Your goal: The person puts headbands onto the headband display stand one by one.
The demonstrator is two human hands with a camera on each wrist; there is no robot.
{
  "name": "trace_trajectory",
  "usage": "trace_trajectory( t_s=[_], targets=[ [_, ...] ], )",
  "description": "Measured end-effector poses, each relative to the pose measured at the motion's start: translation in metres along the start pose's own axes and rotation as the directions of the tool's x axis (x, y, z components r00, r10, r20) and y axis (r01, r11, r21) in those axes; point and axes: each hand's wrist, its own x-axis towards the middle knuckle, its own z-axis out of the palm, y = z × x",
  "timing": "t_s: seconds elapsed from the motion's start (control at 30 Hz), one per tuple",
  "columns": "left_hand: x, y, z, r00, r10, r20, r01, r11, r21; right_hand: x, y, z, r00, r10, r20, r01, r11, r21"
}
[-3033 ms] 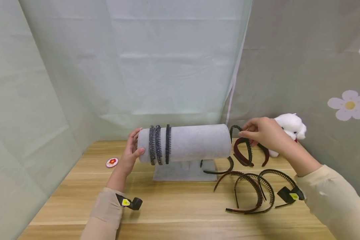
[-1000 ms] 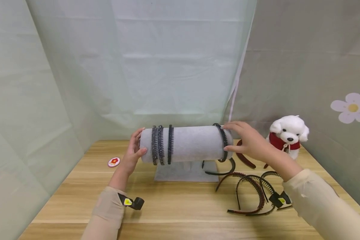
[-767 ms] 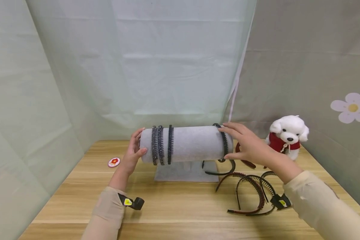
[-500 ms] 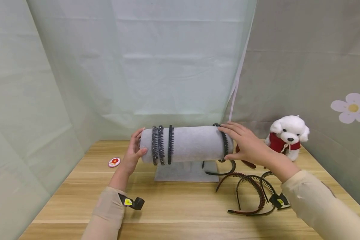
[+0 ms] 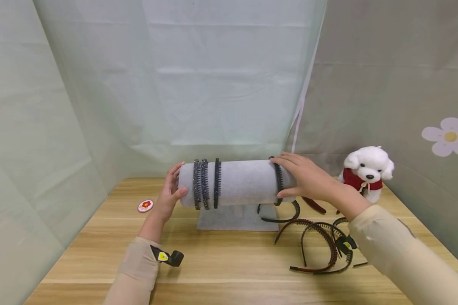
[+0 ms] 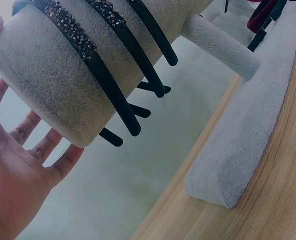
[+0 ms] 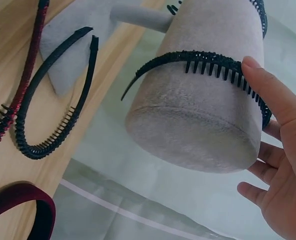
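Note:
A grey plush headband stand (image 5: 248, 182) has a horizontal roll on a flat base. My left hand (image 5: 167, 201) holds the roll's left end, thumb in front and fingers behind. Near that end sit three dark headbands, one plain-looking black (image 5: 216, 184) and two with glittery stones (image 6: 77, 37). Over the right part of the roll goes a black toothed headband (image 7: 208, 57). My right hand (image 5: 309, 178) grips it, thumb on the near side and fingers over the far side. In the right wrist view its teeth point toward the roll's end face.
Loose headbands lie at the right: a black one (image 5: 297, 212) by the base, a dark red toothed one (image 5: 333, 250) and others overlapping it. A wide maroon headband (image 7: 45, 210) lies behind. A white toy dog (image 5: 368, 165) sits back right; a flower badge (image 5: 145, 206) lies left.
My right hand has brought the black headband from beside the stand onto the roll's right end and moved it slightly left along it. The left hand keeps its place.

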Motion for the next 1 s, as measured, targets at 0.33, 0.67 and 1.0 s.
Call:
trace_trajectory(
  t_s=[0.33,0.67,1.0],
  targets=[
    [0.002,-0.001,-0.002,1.0,0.002,-0.003,-0.002,1.0,0.002,0.019,-0.003,-0.004,0.998,0.012,0.063,-0.015,0.999,0.049],
    [0.001,-0.002,-0.001,1.0,0.013,0.006,-0.013,1.0,0.002,0.034,-0.006,-0.006,0.985,0.054,0.167,-0.077,0.988,0.133],
    [0.001,-0.001,0.0,1.0,0.027,0.007,-0.027,1.0,-0.015,0.045,-0.009,-0.007,0.98,0.041,0.195,-0.078,0.98,0.185]
  ],
)
